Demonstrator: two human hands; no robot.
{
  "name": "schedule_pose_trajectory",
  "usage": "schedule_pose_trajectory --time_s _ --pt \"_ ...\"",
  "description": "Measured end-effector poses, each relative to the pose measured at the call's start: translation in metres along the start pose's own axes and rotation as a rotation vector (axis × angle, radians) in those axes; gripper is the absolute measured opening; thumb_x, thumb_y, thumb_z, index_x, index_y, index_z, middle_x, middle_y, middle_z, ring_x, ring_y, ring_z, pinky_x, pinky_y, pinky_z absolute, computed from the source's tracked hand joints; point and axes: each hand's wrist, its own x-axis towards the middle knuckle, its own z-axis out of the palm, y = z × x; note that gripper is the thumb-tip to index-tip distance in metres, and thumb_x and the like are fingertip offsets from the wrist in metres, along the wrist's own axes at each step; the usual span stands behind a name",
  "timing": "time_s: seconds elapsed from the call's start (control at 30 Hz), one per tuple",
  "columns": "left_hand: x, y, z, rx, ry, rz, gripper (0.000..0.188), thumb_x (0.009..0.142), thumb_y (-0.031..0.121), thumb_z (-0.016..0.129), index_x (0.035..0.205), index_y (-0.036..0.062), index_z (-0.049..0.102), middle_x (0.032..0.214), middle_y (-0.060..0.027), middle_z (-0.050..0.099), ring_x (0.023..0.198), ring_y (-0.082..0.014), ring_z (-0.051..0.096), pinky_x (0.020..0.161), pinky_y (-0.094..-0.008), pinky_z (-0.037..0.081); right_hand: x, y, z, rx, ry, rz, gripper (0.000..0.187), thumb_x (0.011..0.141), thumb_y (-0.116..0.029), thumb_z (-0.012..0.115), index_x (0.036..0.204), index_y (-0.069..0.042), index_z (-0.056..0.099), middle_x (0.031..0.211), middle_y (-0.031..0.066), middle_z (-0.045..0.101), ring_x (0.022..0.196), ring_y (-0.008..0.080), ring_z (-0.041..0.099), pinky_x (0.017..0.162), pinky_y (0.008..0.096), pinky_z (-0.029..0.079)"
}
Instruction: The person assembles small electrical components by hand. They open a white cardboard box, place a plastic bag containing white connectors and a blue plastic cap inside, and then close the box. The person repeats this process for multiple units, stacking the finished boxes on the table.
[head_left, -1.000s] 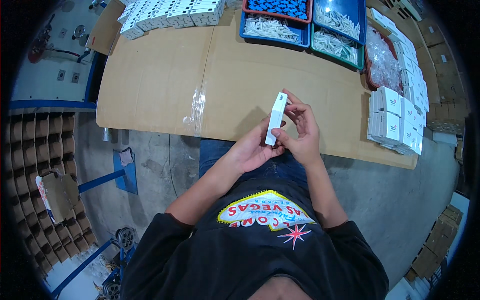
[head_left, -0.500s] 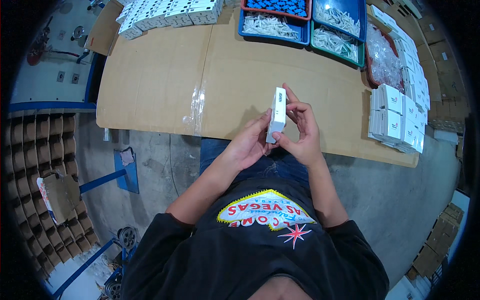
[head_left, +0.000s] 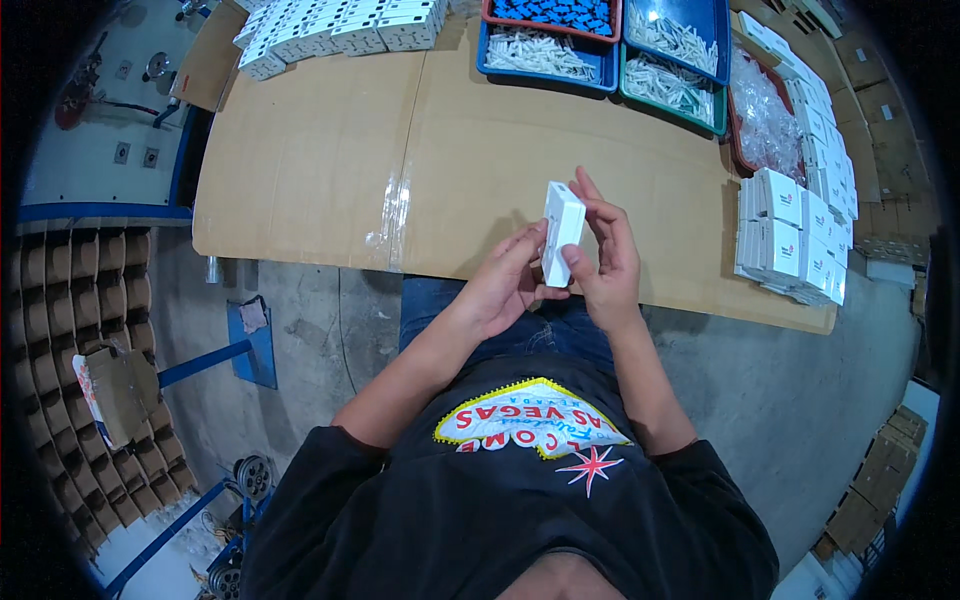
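A small, slim white box point(head_left: 564, 235) stands on end between my two hands, just above the near edge of the cardboard-covered table point(head_left: 480, 190). My left hand point(head_left: 508, 280) grips it along its left side and under its lower end, fingers partly hidden behind it. On the right side, my right hand point(head_left: 608, 255) presses its thumb against the box's face, while its index finger reaches up past the top. Both hands are closed on the box.
Stacked white boxes stand at the far left point(head_left: 345, 28) and the right edge point(head_left: 785, 235). Trays at the back hold blue pieces point(head_left: 550, 14), white slender parts point(head_left: 540, 55) and clear plastic bags point(head_left: 765, 115). A partitioned cardboard crate point(head_left: 85, 300) is at lower left.
The white box has turned in my hands, so a broader blank side faces up instead of the narrow printed one. My right thumb has slid higher along it.
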Motion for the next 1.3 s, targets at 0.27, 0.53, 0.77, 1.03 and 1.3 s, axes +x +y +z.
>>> schedule_pose_trajectory --time_s 0.27,0.53,0.77,1.03,1.3 --pt "0.005 -0.011 -0.017 -0.070 -0.070 -0.100 0.041 0.109 0.044 0.049 0.122 0.0067 0.058 0.089 -0.0035 0.064 0.074 -0.0163 0.066 0.074 -0.0372 0.060 0.002 -0.007 -0.003 0.112 0.003 0.146 0.050 0.101 -0.017 0.065 0.144 0.002 0.049 0.149 0.0207 0.054 0.144 0.0287 0.045 0.122 0.0429 0.030" --pt "0.001 -0.012 -0.005 0.040 -0.125 -0.173 0.045 0.108 0.049 0.049 0.113 0.0054 0.060 0.085 -0.0032 0.064 0.070 -0.0138 0.065 0.071 -0.0365 0.060 0.003 0.012 -0.026 0.425 0.016 0.256 0.042 0.110 -0.032 0.048 0.127 0.003 0.062 0.122 0.0149 0.065 0.116 0.0224 0.061 0.115 0.0373 0.040" --pt "-0.003 -0.017 0.002 0.072 -0.147 -0.254 0.047 0.107 0.052 0.048 0.110 0.0065 0.059 0.086 -0.0053 0.064 0.070 -0.0144 0.064 0.071 -0.0367 0.060 0.007 0.018 -0.028 0.512 -0.035 0.190 0.049 0.105 -0.047 0.050 0.106 0.001 0.063 0.099 0.0089 0.063 0.097 0.0214 0.063 0.112 0.0470 0.042" --pt "-0.006 -0.017 0.009 0.140 -0.177 -0.250 0.050 0.108 0.054 0.045 0.118 0.0068 0.058 0.095 -0.0078 0.066 0.076 -0.0164 0.065 0.072 -0.0362 0.060 0.006 0.014 -0.022 0.533 0.056 0.311 0.049 0.106 -0.049 0.047 0.100 -0.004 0.064 0.092 0.0071 0.059 0.094 0.0225 0.059 0.114 0.0514 0.041" --pt "-0.008 -0.012 0.013 0.171 -0.235 -0.325 0.058 0.107 0.057 0.043 0.133 0.0069 0.055 0.111 -0.0155 0.070 0.089 -0.0192 0.070 0.070 -0.0363 0.061 0.003 0.018 -0.022 0.592 0.134 0.501 0.055 0.103 -0.054 0.053 0.106 0.000 0.066 0.095 0.0100 0.066 0.087 0.0202 0.064 0.077 0.0330 0.054"
